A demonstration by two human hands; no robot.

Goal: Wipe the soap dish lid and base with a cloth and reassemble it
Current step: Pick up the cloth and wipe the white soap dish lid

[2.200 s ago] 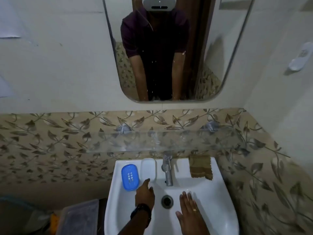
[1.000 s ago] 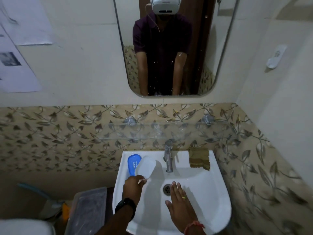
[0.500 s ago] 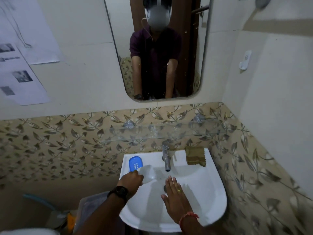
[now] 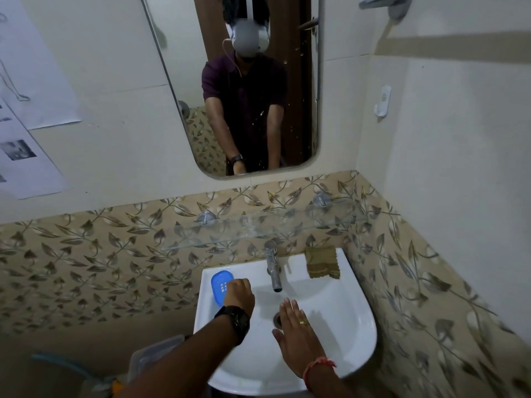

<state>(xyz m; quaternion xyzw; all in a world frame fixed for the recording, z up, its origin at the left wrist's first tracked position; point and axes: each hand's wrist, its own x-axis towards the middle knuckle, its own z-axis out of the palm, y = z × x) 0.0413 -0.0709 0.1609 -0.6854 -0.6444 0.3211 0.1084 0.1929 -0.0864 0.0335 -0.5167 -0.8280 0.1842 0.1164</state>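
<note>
The blue soap dish base [image 4: 219, 286] lies on the back left rim of the white sink [image 4: 339, 294]. My left hand [image 4: 239, 294], with a black watch on the wrist, is curled knuckles-up over the base's right edge. The translucent lid does not show; it appears to be under this hand. My right hand [image 4: 298, 331] lies flat and open in the basin, fingers beside the drain [image 4: 277, 319], holding nothing. A folded brown cloth [image 4: 322, 262] rests on the sink's back right corner, apart from both hands.
A steel tap [image 4: 273, 268] stands at the middle back of the sink. A glass shelf [image 4: 258, 228] juts from the leaf-patterned tiles just above it, with a mirror [image 4: 244, 81] higher up. A clear plastic container [image 4: 155, 357] sits on the floor at the left.
My left hand picked up the lid from beside the base, swung it over the basin, then moved back left over the blue base. The right hand stayed flat in the basin. The camera tilted up.
</note>
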